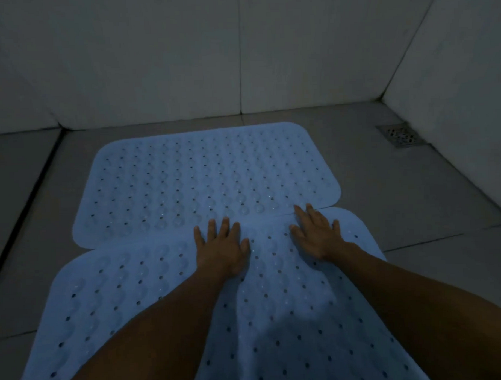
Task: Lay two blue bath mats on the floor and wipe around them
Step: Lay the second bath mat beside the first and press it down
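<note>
The room is dim, with pale tiled walls (182, 50), a grey tiled floor (414, 198), and a metal drain (401, 134) in the corner.

A grey tiled floor (385, 185) carries two pale blue perforated mats. The far mat (203, 174) lies flat at 12 o'clock; the near mat (290, 316) at 6 o'clock overlaps its near edge. A metal drain grate (400, 134) sits at 2 o'clock.

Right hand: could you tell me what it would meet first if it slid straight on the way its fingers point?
The right hand lies flat at the near mat's far edge; straight on, it would first meet the far mat, probably immediately.
</note>
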